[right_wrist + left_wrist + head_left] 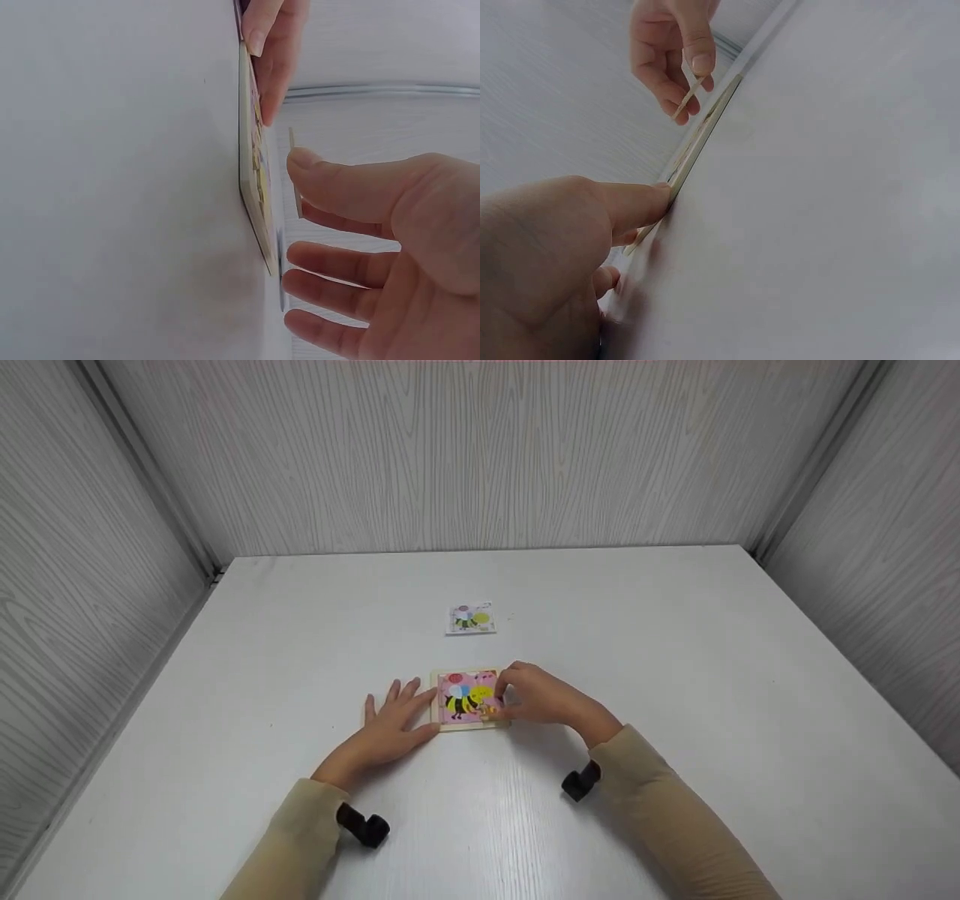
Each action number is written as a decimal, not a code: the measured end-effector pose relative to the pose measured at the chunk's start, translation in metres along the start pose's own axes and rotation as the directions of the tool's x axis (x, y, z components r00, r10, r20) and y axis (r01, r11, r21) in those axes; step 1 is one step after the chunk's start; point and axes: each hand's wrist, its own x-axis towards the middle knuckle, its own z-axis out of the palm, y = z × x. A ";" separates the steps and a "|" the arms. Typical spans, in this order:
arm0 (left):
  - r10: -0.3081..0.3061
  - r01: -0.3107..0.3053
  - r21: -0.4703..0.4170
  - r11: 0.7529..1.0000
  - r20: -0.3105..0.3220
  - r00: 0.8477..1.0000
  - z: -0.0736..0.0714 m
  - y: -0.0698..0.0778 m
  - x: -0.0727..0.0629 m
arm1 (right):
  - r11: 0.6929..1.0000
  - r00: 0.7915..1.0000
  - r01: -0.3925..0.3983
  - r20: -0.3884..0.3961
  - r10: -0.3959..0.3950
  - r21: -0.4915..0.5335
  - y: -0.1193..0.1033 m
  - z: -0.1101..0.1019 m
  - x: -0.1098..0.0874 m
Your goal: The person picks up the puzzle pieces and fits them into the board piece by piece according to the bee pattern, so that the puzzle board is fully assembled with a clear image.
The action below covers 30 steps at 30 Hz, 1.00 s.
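Observation:
A square wooden puzzle board (469, 727) with a pale frame and a bee picture on pink lies flat on the table. My left hand (391, 729) rests at its left edge, fingers spread, thumb and forefinger touching the frame. Over the board's right side, my right hand (546, 697) pinches a thin puzzle piece (689, 98) between thumb and forefinger. In the right wrist view that piece (292, 138) is seen edge-on, raised above the board, with the other fingers held apart from it. The thumb and fingertips hide part of the board's right edge in the head view.
Behind the board lies a small white card (471, 619) with a matching bee picture. The white table (645, 622) is bounded by a grey wood-grain panel (480, 457) at the back and others at both sides. A black camera mount sits on each wrist.

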 end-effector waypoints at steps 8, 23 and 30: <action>0.006 -0.006 0.002 1.000 -0.005 1.000 0.000 0.001 0.001 | 1.000 1.000 -0.006 0.013 0.005 0.017 0.003 0.003 0.001; 0.011 -0.010 0.008 1.000 -0.028 1.000 0.001 0.002 -0.001 | 1.000 1.000 0.019 -0.001 -0.019 -0.006 0.006 0.010 0.005; -0.001 0.001 0.018 1.000 -0.014 1.000 0.000 0.002 0.000 | 1.000 1.000 0.001 -0.004 -0.001 0.009 0.006 0.011 0.005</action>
